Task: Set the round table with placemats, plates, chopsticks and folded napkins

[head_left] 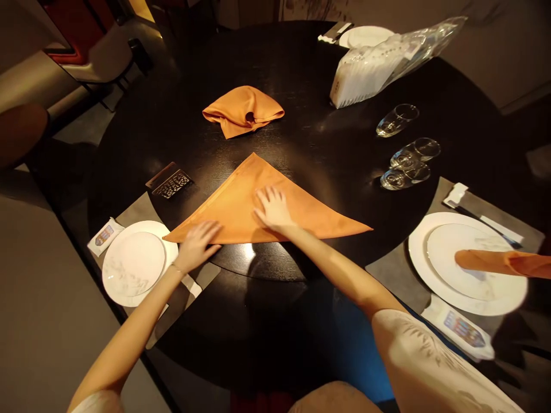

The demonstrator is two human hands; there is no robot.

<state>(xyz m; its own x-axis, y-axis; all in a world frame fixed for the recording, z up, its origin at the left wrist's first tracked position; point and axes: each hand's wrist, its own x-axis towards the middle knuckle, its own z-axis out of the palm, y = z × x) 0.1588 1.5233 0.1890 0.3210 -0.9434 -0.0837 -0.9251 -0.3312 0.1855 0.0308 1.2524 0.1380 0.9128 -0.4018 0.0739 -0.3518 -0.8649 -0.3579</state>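
Napkin (235, 206) lies beneath both hands (274, 211).

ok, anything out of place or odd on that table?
The rumpled orange cloth beyond the orange triangle: it sits bunched up, while the triangle under the right hand lies flat. No spill or damage visible.

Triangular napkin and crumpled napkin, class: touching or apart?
Apart: the head view shows dark tabletop between the far tip of the triangular napkin and the crumpled napkin.

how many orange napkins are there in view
3: the triangular napkin under the right hand, the bunched napkin beyond it, and the rolled napkin over the plates at right, cut off by the frame. Others may be hidden.
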